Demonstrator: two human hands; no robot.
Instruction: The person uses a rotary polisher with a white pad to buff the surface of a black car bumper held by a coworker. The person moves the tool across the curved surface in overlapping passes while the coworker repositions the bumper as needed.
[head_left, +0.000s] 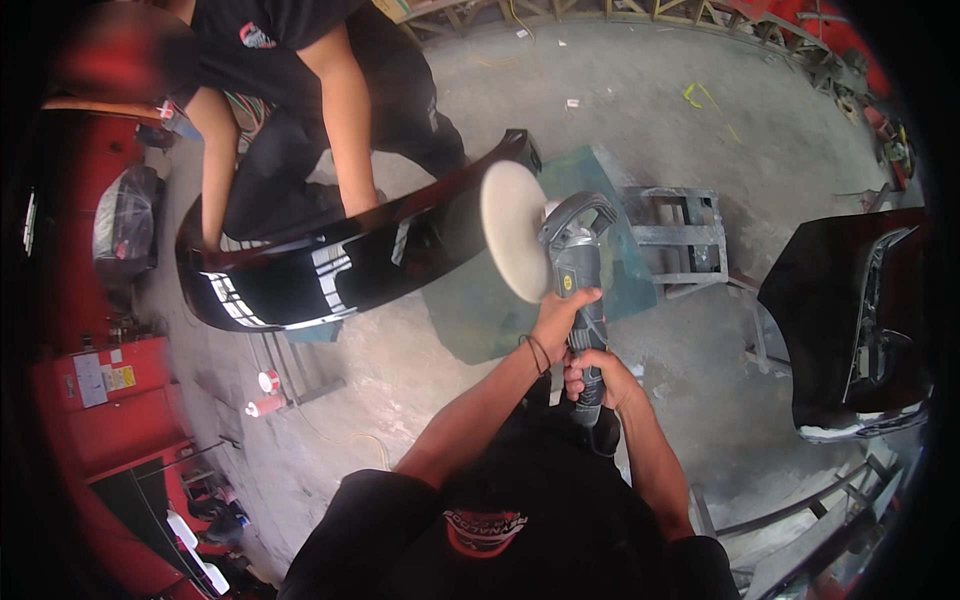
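I hold a polisher [577, 268] with a grey and black body and a large round cream-white pad [512, 232]. My left hand [562, 322] is closed round the body behind the head, its thumb stretched along the top. Lower down, my right hand [604, 376] wraps the rear handle. The pad is tipped on its edge, facing left toward a glossy black car bumper [365, 262]. Its left edge overlaps the bumper's right end in view; whether they touch I cannot tell. Another person's hands rest on the bumper from its far side.
A teal sheet [470, 315] lies on the concrete floor under the polisher. A low metal stand [680, 235] is to its right, and a dark car panel [850, 330] farther right. Two bottles [266, 405] stand or lie left of me. Red cabinets [115, 395] line the left.
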